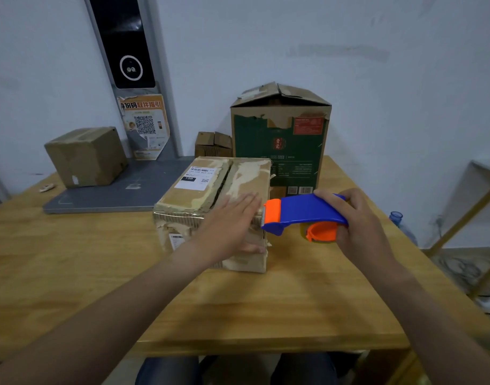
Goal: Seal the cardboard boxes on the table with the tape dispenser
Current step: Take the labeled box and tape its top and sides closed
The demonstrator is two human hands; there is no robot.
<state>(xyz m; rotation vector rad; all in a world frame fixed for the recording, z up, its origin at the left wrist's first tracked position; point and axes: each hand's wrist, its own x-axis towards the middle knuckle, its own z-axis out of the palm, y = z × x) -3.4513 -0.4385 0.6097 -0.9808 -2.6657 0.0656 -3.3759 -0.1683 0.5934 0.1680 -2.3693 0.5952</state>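
Landmark: worn brown cardboard box (pixel 210 195) with torn paper skin, standing at the middle of the light wooden counter (pixel 238 307). All positions below are given from this box.
Box top: two flaps meet along a dark gap running front to back. A white shipping label (pixel 196 177) lies on the left flap.
Left hand (pixel 230 223): laid flat on the near right corner of the box top, fingers straight and held together. The thumb hangs over the front face.
Right hand (pixel 357 220): just right of the box, fingers curled round the rear of the blue and orange plastic tape dispenser (pixel 304 212).
Tape dispenser: held level, off the counter, at the box's right side. Its orange cutter head sits at the box's near upper right corner, just beside the left fingertips. Whether the head touches the cardboard cannot be told.
Tall green printed cardboard box (pixel 279 145): behind and to the right of the box, upright, top flaps peaked.
Small corrugated brown box (pixel 213 144): directly behind, against the wall.
Plain brown cube-shaped cardboard box (pixel 85 157): behind and well to the left, resting on a flat grey panel (pixel 113 195).
Orange poster with QR code (pixel 145 126): on the wall behind, left of the box.
Blue clear plastic bottle (pixel 399 223): far right, beyond the counter edge.
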